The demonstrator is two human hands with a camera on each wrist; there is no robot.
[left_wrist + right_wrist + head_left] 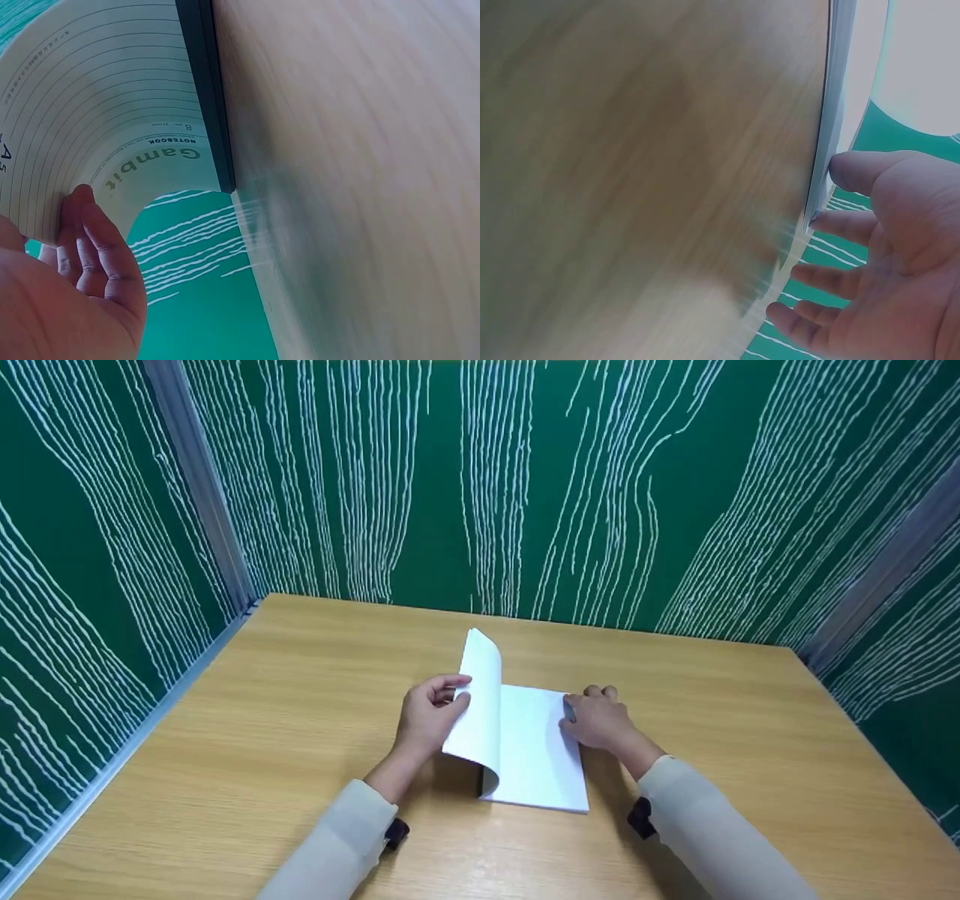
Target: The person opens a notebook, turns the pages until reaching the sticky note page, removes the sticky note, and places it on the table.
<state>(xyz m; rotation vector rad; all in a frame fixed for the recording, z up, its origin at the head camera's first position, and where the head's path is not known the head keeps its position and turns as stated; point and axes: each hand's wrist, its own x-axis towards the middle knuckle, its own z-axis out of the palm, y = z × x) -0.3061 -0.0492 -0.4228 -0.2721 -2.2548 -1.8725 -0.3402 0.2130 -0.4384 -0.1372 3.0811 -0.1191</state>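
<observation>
A notebook [536,750] lies on the table, its white page facing up. The left part, a curved cover with any leaves on it [480,697], stands raised. My left hand [431,712] pinches its outer edge between thumb and fingers. From the left wrist, the raised cover's outer side [97,82] shows printed lines and the word "Gambit", beside a dark spine [204,97]. My right hand [600,716] rests at the notebook's right edge. In the right wrist view, its thumb and index fingertip touch the page edge [832,112]; the other fingers extend loosely.
The wooden table [262,735] spreads around the notebook. Green panels [435,510] with white wavy lines stand behind and at both sides, with grey posts [199,480] at the corners. Dark wrist devices [396,834] show by both sleeves.
</observation>
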